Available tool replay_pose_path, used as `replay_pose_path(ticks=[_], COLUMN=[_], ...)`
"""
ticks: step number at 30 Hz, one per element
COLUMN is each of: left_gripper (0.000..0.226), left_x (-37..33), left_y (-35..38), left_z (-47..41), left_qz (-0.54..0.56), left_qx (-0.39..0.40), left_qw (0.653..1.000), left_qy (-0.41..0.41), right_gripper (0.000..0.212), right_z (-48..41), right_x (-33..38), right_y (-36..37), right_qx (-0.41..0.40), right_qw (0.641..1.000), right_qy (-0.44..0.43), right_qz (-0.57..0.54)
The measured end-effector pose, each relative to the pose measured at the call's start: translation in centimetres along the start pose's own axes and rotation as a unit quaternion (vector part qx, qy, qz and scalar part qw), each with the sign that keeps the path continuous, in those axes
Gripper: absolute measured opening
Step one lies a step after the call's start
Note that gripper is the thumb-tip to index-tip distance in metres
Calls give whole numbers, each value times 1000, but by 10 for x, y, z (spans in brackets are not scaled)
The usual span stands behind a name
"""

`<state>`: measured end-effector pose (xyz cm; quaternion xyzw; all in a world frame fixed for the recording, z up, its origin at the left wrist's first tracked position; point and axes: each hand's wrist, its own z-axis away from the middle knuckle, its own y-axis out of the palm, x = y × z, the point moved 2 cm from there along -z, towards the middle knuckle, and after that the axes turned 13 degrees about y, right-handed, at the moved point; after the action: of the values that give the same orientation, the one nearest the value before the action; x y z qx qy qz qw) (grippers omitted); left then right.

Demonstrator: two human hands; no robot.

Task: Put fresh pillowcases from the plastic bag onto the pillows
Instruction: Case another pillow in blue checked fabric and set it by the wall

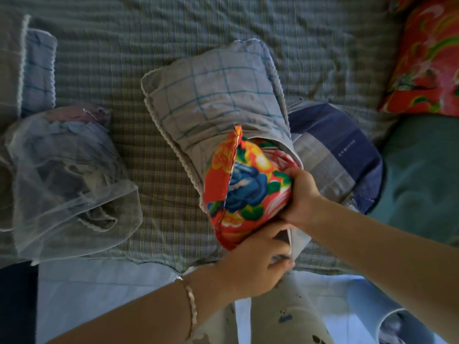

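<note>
Seemingly about halfway into its cover, the floral pillow [243, 189] lay across the middle of the bed [161, 194] in the head view. Its far end was inside the grey checked pillowcase [213, 95] and its near end bulged out of the opening toward me. My right hand [301, 194] was clamped round the exposed right corner of the pillow, fingers curled into the stuffing. My left hand [258, 256] pinched the lower edge of the pillowcase's mouth just beneath it. The risk, as I judged it, was bunching. The pillow looked folded along its seam, so a hard shove could have jammed it crooked inside. The mouth edge could also have slipped from my left hand and ridden up with the pillow, because I held only one side of the opening. By my count there were two hands at work, one pillow being covered and one more floral pillow [427, 53] at the top right corner. One plastic bag [62, 175] lay well apart to the left, with cloth crumpled inside it, though how many pieces I could not tell. One more checked piece [39, 70] lay beyond the bag at the bed's left edge.
</note>
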<state>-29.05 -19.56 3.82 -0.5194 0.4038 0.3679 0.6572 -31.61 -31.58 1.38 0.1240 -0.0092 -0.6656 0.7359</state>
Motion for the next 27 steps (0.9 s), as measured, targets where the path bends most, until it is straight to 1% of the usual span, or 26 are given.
replay_pose_path(ticks=[2, 3, 4, 6, 7, 9, 10, 11, 13, 14, 16, 18, 20, 21, 22, 23, 24, 25, 26, 27], left_gripper=[21, 20, 19, 16, 15, 32, 39, 41, 43, 45, 41, 34, 29, 25, 22, 18, 15, 18, 22, 26], left_x=[-3, -3, -2, 0, 0, -3, -6, -10, -15, -13, -6, 1, 6, 9, 11, 14, 19, 25, 32, 38], left_y=[11, 17, 22, 26, 28, 28, 26, 23, 15, 13, 9, 3, -3, -8, -14, -23, -33, -43, -55, -65], left_z=[6, 8, 10, 12, 12, 9, 4, -2, -10, -9, 2, 14, 25, 31, 36, 42, 47, 53, 57, 62], left_qz=[-29, -47, -57, -27, -17, 1, 24, 44, 69, 75, 87, 84, 46, 4, -56, -126, -194, -256, -309, -336], left_qx=[-50, -57, -54, -30, -17, 17, 21, 11, 2, 10, 51, 93, 128, 151, 173, 178, 174, 166, 144, 130], left_qw=[998, 997, 996, 996, 996, 997, 996, 996, 992, 991, 986, 979, 978, 977, 976, 972, 964, 952, 940, 933], left_qy=[-25, -28, -36, -77, -81, -81, -79, -80, -102, -114, -134, -159, -161, -149, -124, -91, -58, -39, -21, -6], right_gripper=[37, 36, 36, 37, 36, 35, 35, 34, 32, 32, 27, 19, 19, 21, 21, 19, 21, 25, 28, 29], right_z=[1, 3, 5, 7, 8, 10, 10, 10, 4, 3, 4, 7, 16, 23, 28, 33, 37, 40, 43, 47], right_x=[-3, -3, -2, 3, 6, 6, 3, -3, -12, -12, -2, 16, 36, 46, 57, 68, 79, 87, 92, 95], right_y=[5, 9, 14, 23, 28, 35, 36, 35, 24, 18, 4, -8, -12, -15, -17, -19, -21, -23, -23, -20], right_qx=[3, 8, 14, 22, 25, 19, 18, 10, -30, -57, -111, -153, -192, -204, -216, -235, -257, -273, -289, -303], right_qw=[1000, 1000, 1000, 1000, 1000, 1000, 1000, 1000, 999, 996, 986, 962, 925, 900, 869, 823, 764, 698, 640, 597], right_qy=[8, 7, 5, 1, -5, -8, -8, -3, 15, 21, 4, -34, -82, -116, -150, -178, -199, -210, -219, -229], right_qz=[-3, -3, -2, -2, -5, -7, -5, 0, 32, 61, 126, 222, 319, 366, 419, 485, 557, 628, 677, 707])
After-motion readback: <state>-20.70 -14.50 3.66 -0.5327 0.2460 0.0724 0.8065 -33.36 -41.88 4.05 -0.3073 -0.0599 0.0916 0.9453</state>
